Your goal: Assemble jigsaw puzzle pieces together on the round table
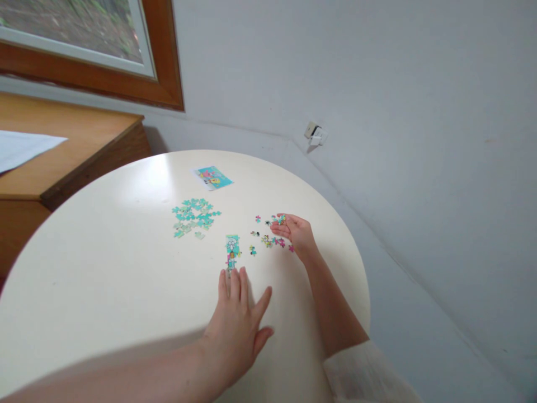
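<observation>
A light touch from the spread-fingered left hand point(235, 319) should steady the joined puzzle strip point(232, 246), left of the loose pieces point(266, 241) where the right hand point(298, 232), its pinch impossible to tell, hovers.

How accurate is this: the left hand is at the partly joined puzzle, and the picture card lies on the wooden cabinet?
Wrong place: the picture card lies on the white table, as the head view shows. The left hand is at the partly joined puzzle.
</observation>
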The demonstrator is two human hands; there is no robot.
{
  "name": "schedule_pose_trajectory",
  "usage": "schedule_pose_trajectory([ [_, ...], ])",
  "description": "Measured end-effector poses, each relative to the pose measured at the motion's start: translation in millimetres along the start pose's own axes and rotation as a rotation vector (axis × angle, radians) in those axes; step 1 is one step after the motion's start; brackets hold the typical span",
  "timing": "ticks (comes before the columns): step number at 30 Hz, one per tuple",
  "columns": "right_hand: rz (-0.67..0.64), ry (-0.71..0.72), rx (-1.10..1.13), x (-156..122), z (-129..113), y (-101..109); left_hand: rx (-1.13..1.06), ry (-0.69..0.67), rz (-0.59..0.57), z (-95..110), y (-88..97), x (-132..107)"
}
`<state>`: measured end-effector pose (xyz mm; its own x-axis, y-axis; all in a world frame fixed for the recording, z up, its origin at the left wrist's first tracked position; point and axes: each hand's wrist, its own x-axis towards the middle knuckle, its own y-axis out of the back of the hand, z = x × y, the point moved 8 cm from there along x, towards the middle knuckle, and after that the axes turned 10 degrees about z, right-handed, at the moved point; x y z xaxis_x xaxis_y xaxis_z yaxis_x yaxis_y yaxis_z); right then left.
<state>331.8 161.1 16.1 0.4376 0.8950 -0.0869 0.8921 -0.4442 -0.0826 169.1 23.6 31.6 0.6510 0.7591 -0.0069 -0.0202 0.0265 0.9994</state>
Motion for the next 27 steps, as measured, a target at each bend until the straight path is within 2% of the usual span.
schedule_pose_trajectory([
  [8, -0.010, 0.013, -0.002, 2.6, 1.3, 0.6, 0.025, -0.011, 0.038, 1.2, -1.3, -0.3],
  [18, 0.010, 0.008, 0.013, 1.9, 0.0, 0.8, 0.029, -0.012, 0.018, 0.3, -2.8, -1.0],
  [27, -0.033, 0.062, 0.007, 1.1, -2.2, -1.3, -0.010, 0.003, 0.014, 0.2, 0.5, -0.2],
])
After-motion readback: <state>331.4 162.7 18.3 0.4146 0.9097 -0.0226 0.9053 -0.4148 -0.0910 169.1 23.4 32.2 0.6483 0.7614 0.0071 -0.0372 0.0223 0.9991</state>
